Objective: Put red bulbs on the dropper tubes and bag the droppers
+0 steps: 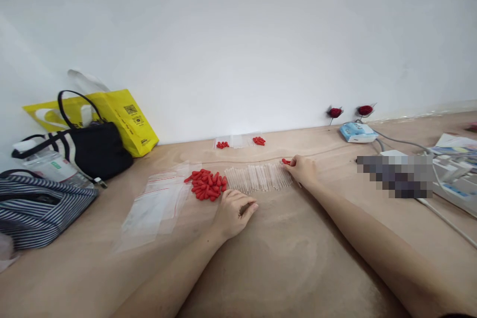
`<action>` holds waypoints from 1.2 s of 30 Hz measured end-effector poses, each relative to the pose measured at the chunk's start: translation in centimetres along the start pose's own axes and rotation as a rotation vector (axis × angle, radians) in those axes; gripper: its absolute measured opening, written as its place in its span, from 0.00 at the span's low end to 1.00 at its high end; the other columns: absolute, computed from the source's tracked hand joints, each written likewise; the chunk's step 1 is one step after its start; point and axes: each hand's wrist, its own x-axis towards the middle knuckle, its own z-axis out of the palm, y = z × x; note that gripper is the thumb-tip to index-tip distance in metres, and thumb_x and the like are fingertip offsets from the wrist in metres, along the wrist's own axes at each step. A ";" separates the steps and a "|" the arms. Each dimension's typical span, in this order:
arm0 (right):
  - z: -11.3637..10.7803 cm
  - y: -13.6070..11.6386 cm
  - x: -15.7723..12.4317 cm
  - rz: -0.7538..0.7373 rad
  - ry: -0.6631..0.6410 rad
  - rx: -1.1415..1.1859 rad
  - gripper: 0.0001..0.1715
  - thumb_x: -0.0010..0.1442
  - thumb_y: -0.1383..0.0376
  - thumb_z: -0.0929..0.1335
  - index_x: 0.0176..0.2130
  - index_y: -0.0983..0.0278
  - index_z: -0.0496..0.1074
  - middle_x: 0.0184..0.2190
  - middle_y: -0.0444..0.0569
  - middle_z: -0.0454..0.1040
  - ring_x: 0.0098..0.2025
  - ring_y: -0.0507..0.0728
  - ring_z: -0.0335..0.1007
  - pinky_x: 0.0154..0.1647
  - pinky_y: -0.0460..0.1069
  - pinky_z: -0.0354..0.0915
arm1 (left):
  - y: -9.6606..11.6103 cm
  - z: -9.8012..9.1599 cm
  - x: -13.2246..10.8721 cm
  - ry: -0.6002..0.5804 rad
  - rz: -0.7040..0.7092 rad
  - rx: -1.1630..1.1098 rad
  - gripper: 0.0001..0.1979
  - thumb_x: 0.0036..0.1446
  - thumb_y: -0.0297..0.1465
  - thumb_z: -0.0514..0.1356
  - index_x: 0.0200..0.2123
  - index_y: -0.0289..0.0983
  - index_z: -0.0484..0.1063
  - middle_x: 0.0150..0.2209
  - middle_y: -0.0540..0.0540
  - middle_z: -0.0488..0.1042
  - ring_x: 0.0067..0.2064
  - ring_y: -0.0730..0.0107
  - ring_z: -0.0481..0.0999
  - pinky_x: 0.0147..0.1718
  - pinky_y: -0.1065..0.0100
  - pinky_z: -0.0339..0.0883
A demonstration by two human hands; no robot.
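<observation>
My right hand (302, 171) is at the right end of a row of thin clear tubes (257, 178), with thumb and fingers pinched on a small red rubber dropper bulb (285, 161). Loosely curled, my left hand (234, 211) rests on the table just in front of the row's left end. Its thumb stands apart from the fingers, and nothing shows in it. Beside it lies a pile of red dropper bulbs (206, 186), touching or nearly touching the left end of the tubes. Clear zip bags (156, 203) with red lines are spread left of the pile.
Near the wall lie small bags of red bulbs (259, 141). At left stand a yellow bag (128, 119), a black handbag (93, 151) and a striped pouch (44, 211). A blue tissue pack (357, 132), cables (447, 223) and a blurred-out object (398, 176) are at right.
</observation>
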 end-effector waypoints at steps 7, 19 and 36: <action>-1.0 1.6 0.5 -0.024 0.100 -0.096 0.22 0.53 0.49 0.62 0.35 0.62 0.73 0.35 0.54 0.72 0.40 0.62 0.65 0.40 0.55 0.55 | -0.2 0.3 -0.2 0.045 -0.047 0.044 0.06 0.54 0.31 0.56 0.31 0.39 0.72 0.29 0.49 0.75 0.35 0.66 0.70 0.38 0.62 0.58; -0.7 1.9 1.0 -0.115 0.050 -0.081 0.20 0.53 0.50 0.62 0.33 0.58 0.76 0.38 0.53 0.71 0.45 0.65 0.60 0.44 0.59 0.52 | -1.2 0.3 4.2 0.040 -0.378 0.466 0.09 0.47 0.38 0.58 0.25 0.38 0.68 0.33 0.43 0.72 0.39 0.53 0.67 0.39 0.54 0.56; -1.5 0.2 -6.2 -0.597 0.125 0.354 0.13 0.55 0.58 0.64 0.36 0.60 0.74 0.32 0.50 0.70 0.36 0.58 0.63 0.40 0.55 0.57 | -0.5 0.3 5.7 -0.061 -0.402 0.596 0.11 0.46 0.31 0.55 0.16 0.36 0.70 0.20 0.42 0.73 0.28 0.58 0.72 0.36 0.55 0.56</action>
